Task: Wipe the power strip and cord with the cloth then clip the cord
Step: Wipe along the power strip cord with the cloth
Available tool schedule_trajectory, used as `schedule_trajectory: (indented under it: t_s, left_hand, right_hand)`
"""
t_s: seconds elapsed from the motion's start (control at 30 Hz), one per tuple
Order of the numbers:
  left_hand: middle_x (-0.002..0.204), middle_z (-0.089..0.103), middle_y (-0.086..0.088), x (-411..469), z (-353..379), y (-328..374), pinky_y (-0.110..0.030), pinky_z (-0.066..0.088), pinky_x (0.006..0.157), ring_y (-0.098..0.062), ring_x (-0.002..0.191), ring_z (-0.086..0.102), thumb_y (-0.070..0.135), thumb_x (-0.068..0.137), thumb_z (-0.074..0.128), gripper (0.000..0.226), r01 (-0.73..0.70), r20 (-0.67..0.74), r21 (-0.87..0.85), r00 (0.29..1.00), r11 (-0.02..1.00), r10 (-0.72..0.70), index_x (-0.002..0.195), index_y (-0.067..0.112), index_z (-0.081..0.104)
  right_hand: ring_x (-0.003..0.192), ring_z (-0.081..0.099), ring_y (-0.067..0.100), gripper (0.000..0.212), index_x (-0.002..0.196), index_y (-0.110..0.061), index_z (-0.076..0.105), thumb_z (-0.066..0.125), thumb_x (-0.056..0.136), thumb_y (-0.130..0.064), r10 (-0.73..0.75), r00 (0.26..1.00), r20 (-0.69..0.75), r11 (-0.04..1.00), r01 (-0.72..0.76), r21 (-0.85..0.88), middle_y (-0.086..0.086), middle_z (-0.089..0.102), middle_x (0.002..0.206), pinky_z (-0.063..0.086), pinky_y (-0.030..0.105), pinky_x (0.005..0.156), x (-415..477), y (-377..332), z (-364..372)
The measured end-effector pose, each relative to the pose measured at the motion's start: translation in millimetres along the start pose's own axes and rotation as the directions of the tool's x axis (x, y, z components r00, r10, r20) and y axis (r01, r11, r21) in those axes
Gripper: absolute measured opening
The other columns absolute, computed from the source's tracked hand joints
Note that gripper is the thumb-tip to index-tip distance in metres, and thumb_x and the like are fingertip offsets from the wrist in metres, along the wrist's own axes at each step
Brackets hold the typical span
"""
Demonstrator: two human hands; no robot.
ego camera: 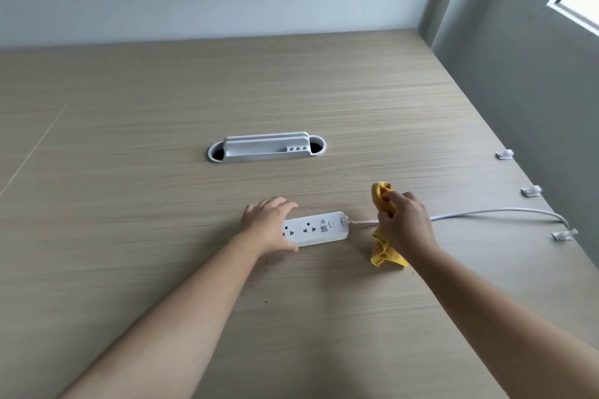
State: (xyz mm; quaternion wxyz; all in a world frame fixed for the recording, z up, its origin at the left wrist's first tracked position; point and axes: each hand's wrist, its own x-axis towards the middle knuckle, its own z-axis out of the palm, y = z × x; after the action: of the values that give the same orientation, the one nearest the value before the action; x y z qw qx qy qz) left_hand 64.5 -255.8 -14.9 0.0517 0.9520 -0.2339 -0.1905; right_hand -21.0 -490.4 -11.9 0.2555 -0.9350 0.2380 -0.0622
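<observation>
A white power strip [319, 229] lies flat on the wooden desk [162, 236]. My left hand [269, 227] clasps its left end, fingers over the far side and thumb on the near side. Its white cord [492, 213] runs right from the strip toward the desk's right edge. My right hand [405, 225] is closed around the cord just right of the strip, with a yellow cloth [384, 251] wrapped in the grip; cloth ends stick out above and below the fist. Three clear cord clips sit along the right edge: [504, 154], [531, 191], [564, 234]. The cord's end reaches the nearest clip.
A white cable grommet with a raised cover [266, 147] is set into the desk behind the strip. A pale wall stands at the back and a grey wall [518, 91] borders the desk on the right, with a window at the upper right.
</observation>
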Motion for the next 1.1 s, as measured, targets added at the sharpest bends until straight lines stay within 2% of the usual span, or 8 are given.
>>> schedule_trajectory:
  t_s: [0.1, 0.2, 0.37, 0.53, 0.7, 0.8, 1.0, 1.1]
  left_hand:
    - [0.144, 0.043, 0.006, 13.7, 6.7, 44.5, -0.039, 0.029, 0.111, -0.017, 0.135, 0.038, 0.051, 0.069, 0.073, 0.082, -0.107, -0.017, 0.011, 0.994, 0.994, 0.107, 0.140, 0.029, 0.039]
    - [0.130, 0.054, 0.001, 23.8, 10.6, 75.2, -0.039, 0.035, 0.102, -0.023, 0.124, 0.049, 0.048, 0.073, 0.069, 0.064, -0.120, -0.003, 0.005, 0.993, 0.993, 0.120, 0.129, 0.023, 0.050]
    - [0.109, 0.066, -0.002, 33.6, 5.7, 89.1, -0.031, 0.041, 0.078, -0.025, 0.103, 0.060, 0.039, 0.069, 0.075, 0.040, -0.020, -0.021, -0.054, 1.000, 0.998, 0.019, 0.103, 0.022, 0.064]
    - [0.110, 0.068, 0.000, 38.0, 8.2, 88.4, -0.031, 0.044, 0.080, -0.024, 0.106, 0.061, 0.037, 0.063, 0.082, 0.048, 0.003, 0.011, -0.028, 1.000, 1.000, -0.003, 0.106, 0.024, 0.066]
    - [0.108, 0.067, 0.000, 37.5, 7.1, 91.3, -0.032, 0.045, 0.079, -0.024, 0.103, 0.061, 0.033, 0.065, 0.081, 0.043, 0.028, 0.029, -0.043, 0.999, 0.999, -0.027, 0.104, 0.024, 0.066]
    - [0.106, 0.068, 0.002, 36.6, 6.6, 92.2, -0.031, 0.043, 0.078, -0.023, 0.102, 0.062, 0.033, 0.063, 0.081, 0.042, 0.042, 0.013, -0.055, 0.999, 0.998, -0.041, 0.102, 0.025, 0.066]
    - [0.105, 0.069, 0.001, 37.4, 8.9, 94.1, -0.031, 0.046, 0.079, -0.022, 0.101, 0.061, 0.032, 0.060, 0.084, 0.044, 0.068, 0.012, -0.068, 0.998, 0.995, -0.067, 0.100, 0.021, 0.068]
    - [0.105, 0.069, -0.001, 37.6, 7.4, 96.3, -0.031, 0.048, 0.079, -0.024, 0.101, 0.062, 0.032, 0.060, 0.084, 0.044, 0.071, 0.022, -0.046, 0.997, 0.996, -0.070, 0.099, 0.019, 0.067]
  right_hand:
    - [0.094, 0.054, 0.029, 0.029, 0.109, -0.014, 0.063, 0.058, 0.080, -0.016, -0.127, 0.972, 0.198, 0.990, 0.137, -0.036, 0.010, 0.053, 0.106, 0.038, 0.027, 0.072, -2.3, -8.8, 10.5]
    - [0.092, 0.054, 0.028, 0.022, 0.099, -0.012, 0.064, 0.054, 0.082, -0.022, -0.176, 0.922, 0.344, 0.976, 0.209, -0.061, 0.009, 0.049, 0.107, 0.044, 0.032, 0.078, -6.2, -10.7, 24.5]
    - [0.084, 0.053, 0.027, 0.022, 0.094, -0.010, 0.066, 0.046, 0.086, -0.017, -0.192, 0.906, 0.378, 0.961, 0.253, -0.117, 0.008, 0.045, 0.097, 0.044, 0.033, 0.073, -0.2, 1.1, 23.5]
    - [0.081, 0.056, 0.030, 0.020, 0.090, -0.006, 0.067, 0.049, 0.083, -0.012, -0.071, 0.950, 0.305, 0.969, 0.138, -0.203, 0.007, 0.044, 0.089, 0.040, 0.030, 0.064, 15.5, 27.8, 10.4]
    - [0.080, 0.055, 0.031, 0.019, 0.092, -0.004, 0.065, 0.052, 0.084, -0.015, -0.187, 0.912, 0.364, 0.955, 0.256, -0.150, 0.011, 0.049, 0.097, 0.038, 0.029, 0.065, 0.9, -3.2, 33.6]
    - [0.083, 0.059, 0.035, 0.018, 0.091, -0.003, 0.064, 0.049, 0.084, -0.011, -0.211, 0.915, 0.345, 0.936, 0.291, -0.200, 0.013, 0.053, 0.098, 0.044, 0.034, 0.066, 9.9, 7.6, 27.9]
    - [0.087, 0.060, 0.033, 0.018, 0.090, -0.012, 0.068, 0.052, 0.082, -0.009, -0.046, 0.959, 0.280, 0.954, 0.125, -0.273, 0.011, 0.055, 0.096, 0.040, 0.030, 0.065, 31.8, 68.3, -13.5]
    - [0.089, 0.060, 0.035, 0.018, 0.093, -0.010, 0.066, 0.051, 0.084, -0.012, -0.157, 0.927, 0.342, 0.938, 0.248, -0.243, 0.013, 0.053, 0.101, 0.041, 0.033, 0.067, 17.5, 40.5, -3.7]
